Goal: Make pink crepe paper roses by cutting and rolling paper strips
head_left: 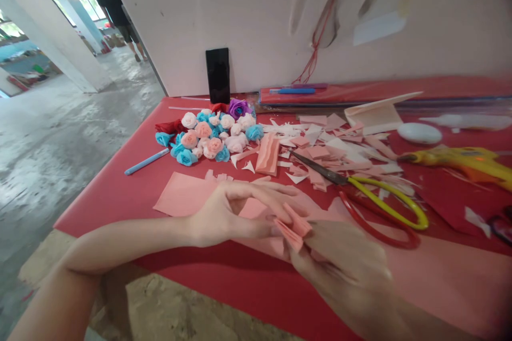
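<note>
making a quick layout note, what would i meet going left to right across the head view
Light blue pen, black phone, folded pink paper in the left hand and right hand, red and yellow scissor handles, yellow glue gun.

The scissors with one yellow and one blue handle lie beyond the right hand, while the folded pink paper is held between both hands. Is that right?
Not quite: the head view shows that the scissors have one yellow and one red handle, not blue. They do lie beyond the right hand, and the folded pink paper is held between both hands.
</note>
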`<state>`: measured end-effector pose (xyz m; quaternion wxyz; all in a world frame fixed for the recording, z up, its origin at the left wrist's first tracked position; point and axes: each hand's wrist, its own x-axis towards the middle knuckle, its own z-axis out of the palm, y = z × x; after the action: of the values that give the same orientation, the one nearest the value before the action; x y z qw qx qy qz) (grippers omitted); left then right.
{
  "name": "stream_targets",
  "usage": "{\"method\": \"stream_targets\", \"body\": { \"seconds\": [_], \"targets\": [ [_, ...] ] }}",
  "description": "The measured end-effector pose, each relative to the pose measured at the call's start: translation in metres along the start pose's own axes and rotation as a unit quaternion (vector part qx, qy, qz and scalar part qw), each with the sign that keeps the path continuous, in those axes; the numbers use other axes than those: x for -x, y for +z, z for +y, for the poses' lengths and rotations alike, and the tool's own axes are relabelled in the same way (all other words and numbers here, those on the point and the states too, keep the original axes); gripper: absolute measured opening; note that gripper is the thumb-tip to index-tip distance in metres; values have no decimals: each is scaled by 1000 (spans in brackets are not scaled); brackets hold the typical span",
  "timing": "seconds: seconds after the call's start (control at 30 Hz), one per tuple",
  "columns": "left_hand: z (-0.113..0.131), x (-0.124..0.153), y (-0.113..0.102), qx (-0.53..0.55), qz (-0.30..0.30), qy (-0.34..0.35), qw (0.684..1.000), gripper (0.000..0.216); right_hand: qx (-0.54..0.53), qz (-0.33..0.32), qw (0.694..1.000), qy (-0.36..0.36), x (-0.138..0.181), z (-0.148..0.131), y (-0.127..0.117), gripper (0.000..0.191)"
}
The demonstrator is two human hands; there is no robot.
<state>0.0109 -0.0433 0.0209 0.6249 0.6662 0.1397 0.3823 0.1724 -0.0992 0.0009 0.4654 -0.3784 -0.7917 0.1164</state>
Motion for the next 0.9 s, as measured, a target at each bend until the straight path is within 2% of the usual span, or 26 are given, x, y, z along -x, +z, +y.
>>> {"method": "stream_targets", "body": {
  "seconds": [0.17,0.27,0.73,0.9],
  "targets": [
    [-1,1,-3,-53,-31,14,998,20,10,10,1000,5,-1,-2,2,31],
    [-1,2,-5,-69,-41,14,997,20,7,-10,1000,19,-2,-3,2,30],
    [-2,5,-3,-35,-19,-2,999,27,-44,-99,989,99,-4,-7,0,32],
    [-3,5,-1,-5,4,-11,1000,32,-67,-127,985,100,-1,-4,-1,30]
  ]
}}
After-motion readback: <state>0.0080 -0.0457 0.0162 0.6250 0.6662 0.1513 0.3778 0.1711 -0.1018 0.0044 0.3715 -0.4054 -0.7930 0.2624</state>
